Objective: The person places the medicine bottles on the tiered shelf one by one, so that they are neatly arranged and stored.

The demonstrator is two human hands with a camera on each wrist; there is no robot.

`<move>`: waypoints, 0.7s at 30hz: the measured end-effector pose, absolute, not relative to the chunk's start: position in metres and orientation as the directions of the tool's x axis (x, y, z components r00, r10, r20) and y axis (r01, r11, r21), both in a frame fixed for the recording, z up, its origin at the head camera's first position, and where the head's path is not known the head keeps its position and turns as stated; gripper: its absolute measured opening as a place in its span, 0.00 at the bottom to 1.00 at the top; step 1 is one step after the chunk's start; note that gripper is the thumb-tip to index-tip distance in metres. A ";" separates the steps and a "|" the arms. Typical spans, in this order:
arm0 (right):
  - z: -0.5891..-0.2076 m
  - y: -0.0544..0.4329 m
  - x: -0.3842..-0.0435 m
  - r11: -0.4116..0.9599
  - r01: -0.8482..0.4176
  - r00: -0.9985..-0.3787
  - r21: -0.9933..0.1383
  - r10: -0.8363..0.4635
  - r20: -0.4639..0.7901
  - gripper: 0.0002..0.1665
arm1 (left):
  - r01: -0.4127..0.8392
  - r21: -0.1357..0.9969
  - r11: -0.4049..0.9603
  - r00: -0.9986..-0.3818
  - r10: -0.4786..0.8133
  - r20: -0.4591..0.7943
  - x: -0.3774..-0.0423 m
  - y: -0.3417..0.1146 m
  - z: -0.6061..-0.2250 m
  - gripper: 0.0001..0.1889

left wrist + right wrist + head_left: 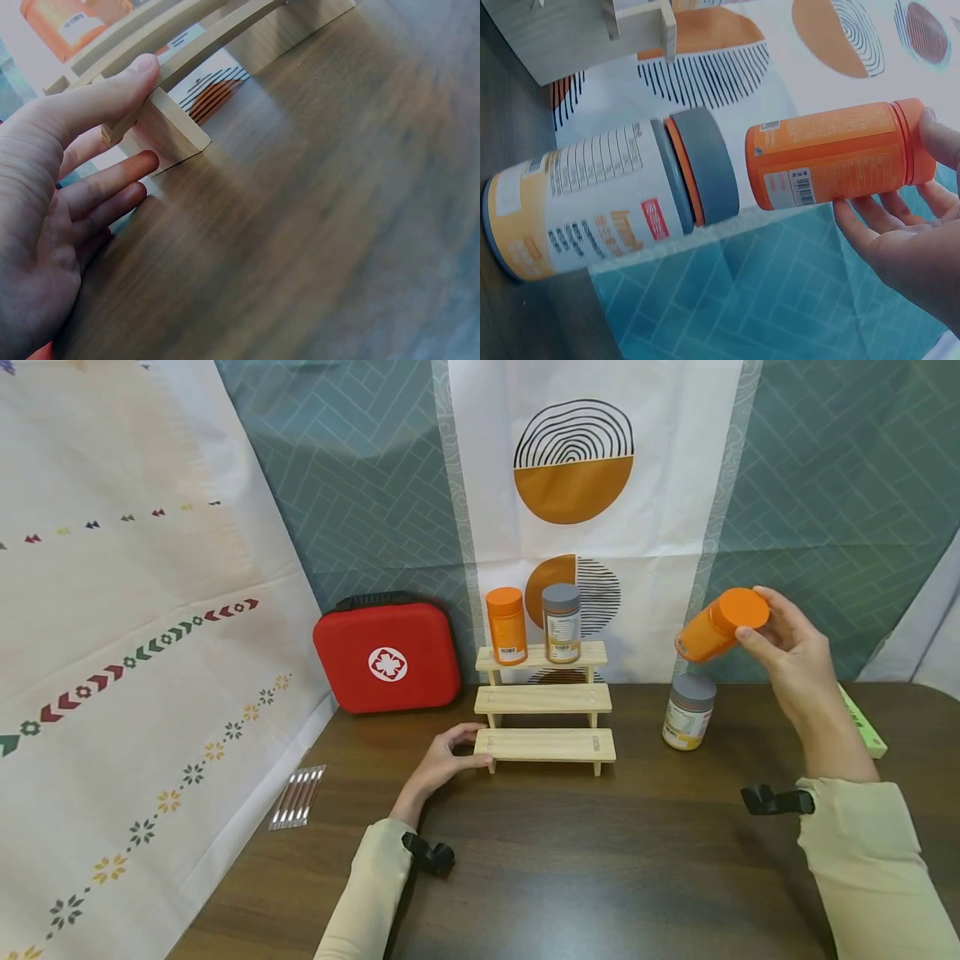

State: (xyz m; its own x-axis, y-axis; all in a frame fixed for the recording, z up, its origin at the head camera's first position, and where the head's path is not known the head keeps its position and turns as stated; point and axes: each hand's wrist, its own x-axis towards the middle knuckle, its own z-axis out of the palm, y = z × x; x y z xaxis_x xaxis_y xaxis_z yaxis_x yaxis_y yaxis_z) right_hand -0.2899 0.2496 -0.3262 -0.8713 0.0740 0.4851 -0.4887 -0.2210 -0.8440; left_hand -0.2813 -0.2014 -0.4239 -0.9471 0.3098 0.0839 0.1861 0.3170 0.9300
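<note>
My right hand (797, 652) grips an orange bottle (712, 631) by its lid end, thumb on one side and fingers on the other. The bottle is tilted in the air above a grey-lidded jar (687, 714) that stands on the table. In the right wrist view the bottle's base (761, 169) is close to the jar's grey lid (709, 169). My left hand (444, 760) pinches the left end of the lowest step of a three-step wooden rack (545, 745), thumb on top. Another orange bottle (507, 627) and a grey-lidded jar (562, 622) stand on the top step.
A red first-aid case (420, 660) stands at the back left against the cloth. A pack of cotton swabs (297, 797) lies at the table's left edge. Partly behind my right forearm is a green box (862, 722). Patterned cloth walls (360, 485) bound the table (562, 868).
</note>
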 end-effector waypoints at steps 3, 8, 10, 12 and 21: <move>-0.323 0.243 -0.288 -0.274 -0.509 -0.856 -0.816 0.065 0.513 0.31 | 0.184 0.929 0.320 -0.947 0.310 0.081 -0.281 -0.202 -0.423 0.29; -0.324 0.230 -0.288 -0.296 -0.511 -0.851 -0.807 0.048 0.522 0.30 | 0.186 0.928 0.323 -0.948 0.309 0.082 -0.282 -0.203 -0.422 0.29; -0.324 0.224 -0.287 -0.263 -0.513 -0.852 -0.817 0.042 0.521 0.30 | 0.186 0.928 0.323 -0.947 0.309 0.082 -0.282 -0.202 -0.422 0.29; -0.325 0.217 -0.287 -0.230 -0.507 -0.857 -0.831 0.032 0.514 0.31 | 0.190 0.927 0.324 -0.947 0.310 0.085 -0.283 -0.202 -0.422 0.29; -0.322 0.165 -0.282 0.065 -0.437 -0.898 -0.897 -0.091 0.430 0.35 | 0.191 0.925 0.329 -0.951 0.297 0.090 -0.282 -0.200 -0.423 0.29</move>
